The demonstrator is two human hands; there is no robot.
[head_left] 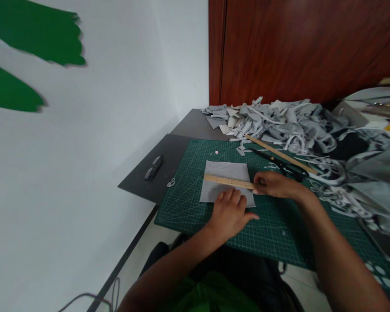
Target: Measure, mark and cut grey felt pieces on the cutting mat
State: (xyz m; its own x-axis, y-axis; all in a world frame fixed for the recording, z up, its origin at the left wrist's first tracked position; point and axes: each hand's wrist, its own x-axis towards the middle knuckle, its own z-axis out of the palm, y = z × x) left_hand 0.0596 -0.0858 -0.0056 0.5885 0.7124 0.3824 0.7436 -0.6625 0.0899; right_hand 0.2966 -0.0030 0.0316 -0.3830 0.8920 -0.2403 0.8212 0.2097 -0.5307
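Beside ruler [229, 181] – scissors [281, 164], scrap heap [279, 121]

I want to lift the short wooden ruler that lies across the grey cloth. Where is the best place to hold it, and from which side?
Probably take the short wooden ruler at its free left end, coming from above and pinching its two long edges. It lies flat across the grey fabric square, so nothing can slide under it. The right hand already covers its right end, and the left hand rests on the fabric just below.
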